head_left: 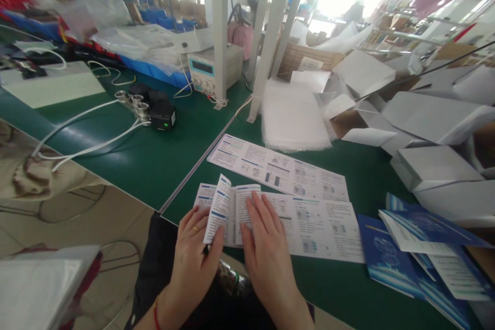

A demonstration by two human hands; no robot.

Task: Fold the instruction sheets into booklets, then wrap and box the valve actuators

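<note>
A printed instruction leaflet [219, 209] is partly folded near the table's front edge, one panel standing up at a tilt. My left hand [195, 250] pinches that raised panel between thumb and fingers; a ring and a red wrist cord show on this side. Pressed flat on the panel beside it, my right hand [266, 237] has its fingers stretched out. Long printed panels [325, 227] extend rightward from under the right hand; whether they belong to the same leaflet I cannot tell. Just behind lies another unfolded leaflet [278, 167].
Blue booklets [390, 252] are spread at the right, below several white boxes [436, 113]. Plastic-wrapped white sheets [294, 116] lie behind the leaflets, beside metal posts [274, 36]. A power supply [212, 69] and black devices with white cables [158, 108] stand on the green table [127, 175].
</note>
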